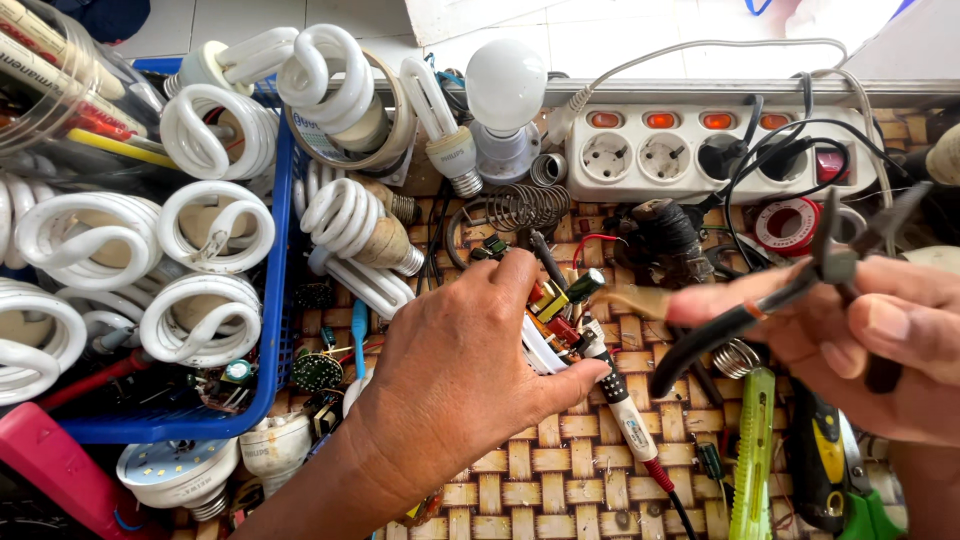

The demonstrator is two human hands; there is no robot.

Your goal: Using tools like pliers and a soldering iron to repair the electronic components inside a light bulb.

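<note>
My left hand rests palm down on the woven mat, fingers curled around a small circuit board with coloured components and a white lamp base. My right hand, blurred at the right edge, grips black-handled pliers with the jaws pointing up and right. A white probe with a red and black lead lies just under my left thumb.
A blue basket at left holds several white spiral lamps. A white power strip with lit orange switches lies at the back. A round bulb, wire spring, solder reel and green screwdriver lie around.
</note>
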